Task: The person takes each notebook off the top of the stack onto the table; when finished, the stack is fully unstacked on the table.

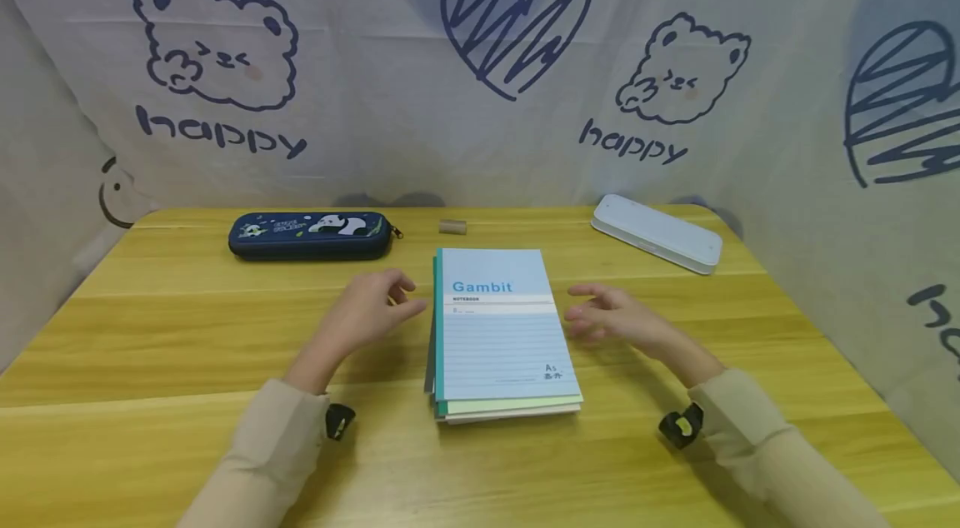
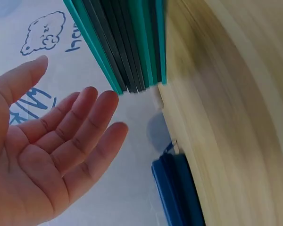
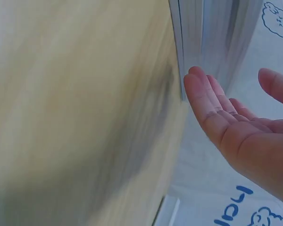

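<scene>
A stack of notebooks (image 1: pixel 502 345) lies mid-table, its top cover pale blue with "Gambit" printed on it. Green and dark spines (image 2: pixel 127 42) face the left hand, and in the right wrist view the page edges (image 3: pixel 212 37) face the right hand. My left hand (image 1: pixel 372 305) is just left of the stack, fingers loosely bent and apart from it in the head view. On the other side my right hand (image 1: pixel 611 316) is close to the stack's right edge, slightly blurred; whether its fingertips touch cannot be told. Neither hand holds anything.
Behind the stack, a dark blue panda pencil case (image 1: pixel 309 236) lies at the back left. A small tan cylinder (image 1: pixel 452 226) sits at the back middle, and a white flat case (image 1: pixel 656 234) at the back right. A printed cloth (image 1: pixel 360 95) hangs behind the table.
</scene>
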A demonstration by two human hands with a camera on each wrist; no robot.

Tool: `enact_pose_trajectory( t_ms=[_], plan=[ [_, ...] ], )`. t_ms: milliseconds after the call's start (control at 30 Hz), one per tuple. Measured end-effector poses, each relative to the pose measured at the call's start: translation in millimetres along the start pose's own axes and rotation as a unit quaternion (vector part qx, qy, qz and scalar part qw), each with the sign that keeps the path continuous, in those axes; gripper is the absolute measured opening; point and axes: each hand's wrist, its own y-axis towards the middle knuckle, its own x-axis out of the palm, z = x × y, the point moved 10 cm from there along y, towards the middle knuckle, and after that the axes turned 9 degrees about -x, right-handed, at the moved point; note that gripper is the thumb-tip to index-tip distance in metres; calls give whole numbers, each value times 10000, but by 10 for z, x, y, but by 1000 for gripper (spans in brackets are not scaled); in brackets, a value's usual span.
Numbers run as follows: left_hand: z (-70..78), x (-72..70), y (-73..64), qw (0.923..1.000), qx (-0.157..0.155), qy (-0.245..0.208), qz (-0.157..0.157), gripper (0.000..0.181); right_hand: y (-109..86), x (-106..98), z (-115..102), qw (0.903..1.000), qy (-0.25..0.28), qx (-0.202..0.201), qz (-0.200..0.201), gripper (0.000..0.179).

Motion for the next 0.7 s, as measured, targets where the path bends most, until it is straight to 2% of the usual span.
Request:
enact_pose_trajectory(
  t_ms=[100, 300, 433, 700],
  plan=[
    [5, 35, 26, 9993, -69, -348, -72, 39, 36, 55, 22, 9999, 79, 9, -65, 55],
    [10, 85, 67, 9967, -263, -754, -143, 40, 81, 128, 75, 9993, 310, 120, -152, 56],
    [3, 153, 83, 9931, -467, -1006, -371, 42, 89, 137, 104, 9989, 406, 193, -133, 55],
    [16, 314, 116, 9857, -817, -1248, -789, 50, 103, 150, 113, 9992, 262, 278, -127, 56]
  ],
)
